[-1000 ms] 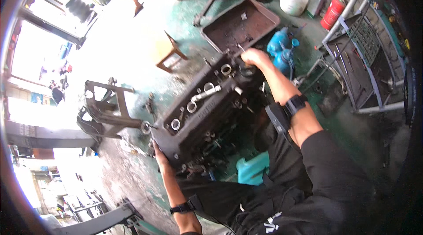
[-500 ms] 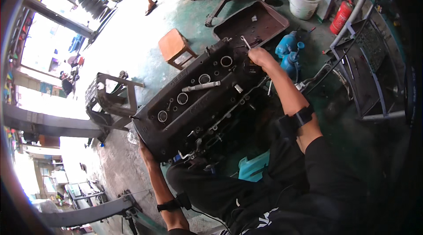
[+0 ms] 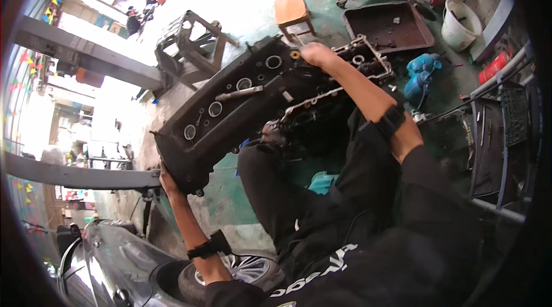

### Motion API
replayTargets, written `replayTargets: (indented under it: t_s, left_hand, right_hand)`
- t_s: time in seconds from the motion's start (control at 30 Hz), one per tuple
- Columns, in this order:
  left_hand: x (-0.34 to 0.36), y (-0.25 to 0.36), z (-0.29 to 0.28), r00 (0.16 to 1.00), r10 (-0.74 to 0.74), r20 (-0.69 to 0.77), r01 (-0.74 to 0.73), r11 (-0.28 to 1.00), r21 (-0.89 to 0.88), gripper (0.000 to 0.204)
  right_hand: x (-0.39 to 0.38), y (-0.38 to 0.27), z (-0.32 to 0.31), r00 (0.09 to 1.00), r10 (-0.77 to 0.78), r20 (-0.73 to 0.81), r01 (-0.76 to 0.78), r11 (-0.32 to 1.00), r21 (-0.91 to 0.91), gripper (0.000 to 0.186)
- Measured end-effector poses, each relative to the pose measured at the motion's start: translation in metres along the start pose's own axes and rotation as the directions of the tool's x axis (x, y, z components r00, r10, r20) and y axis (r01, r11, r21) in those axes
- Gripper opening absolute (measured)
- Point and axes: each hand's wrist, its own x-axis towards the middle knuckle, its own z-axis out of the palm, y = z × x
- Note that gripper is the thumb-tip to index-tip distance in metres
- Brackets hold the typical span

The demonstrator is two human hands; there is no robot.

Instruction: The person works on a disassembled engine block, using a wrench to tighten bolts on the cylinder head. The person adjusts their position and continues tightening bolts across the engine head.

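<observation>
A long dark valve cover (image 3: pixel 259 112) with a row of round openings is lifted and shifted left of the engine. My left hand (image 3: pixel 168 182) grips its near-left end, its fingers mostly hidden underneath. At the far-right end, my right hand (image 3: pixel 316 54) is closed on the cover; a thin light tool end shows just beyond the fingers. A metal bar-like tool (image 3: pixel 240 93) lies loose on top of the cover. To the right, the engine's cylinder head (image 3: pixel 368 56) is partly exposed, with a pale gasket edge along it.
An orange-topped stool (image 3: pixel 291 9) and a dark drip tray (image 3: pixel 397 22) stand beyond the engine. Blue bottles (image 3: pixel 422 74), a white bucket (image 3: pixel 461 25) and a red extinguisher (image 3: pixel 495 67) are at right. A car wheel (image 3: pixel 247 269) is near my left forearm.
The valve cover has come up off the engine and moved left, exposing the cylinder head. Both hands moved with it, and the bar-like tool stays on top. My view has turned.
</observation>
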Motion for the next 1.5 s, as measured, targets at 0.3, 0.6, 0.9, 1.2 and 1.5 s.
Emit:
replayTargets:
  t_s: [0.3,0.6,0.9,1.2,1.5]
  left_hand:
    - [-0.121,-0.037,-0.156,0.985,0.049,-0.164,-0.078,0.981,-0.178,0.059]
    - [-0.179,-0.13,-0.251,0.898,0.068,-0.434,-0.192,0.949,-0.25,0.055]
    - [-0.16,-0.197,-0.283,0.833,-0.152,-0.532,-0.154,0.86,-0.486,0.053]
    - [-0.152,-0.299,-0.309,0.534,-0.274,-0.8,-0.209,0.874,-0.439,0.05]
    - [-0.05,-0.358,-0.317,0.705,-0.19,-0.683,-0.122,0.917,-0.381,0.049]
  right_hand:
    - [-0.019,-0.156,0.08,0.927,-0.281,0.25,0.305,0.95,-0.064,0.04]
    - [-0.019,-0.244,0.166,0.91,-0.234,0.341,0.238,0.971,0.032,0.05]
    - [0.023,-0.302,0.266,0.868,-0.33,0.371,0.357,0.934,-0.004,0.038]
    - [0.055,-0.345,0.383,0.77,-0.377,0.515,0.493,0.863,-0.106,0.034]
    - [0.139,-0.273,0.456,0.805,-0.406,0.433,0.455,0.89,-0.012,0.037]
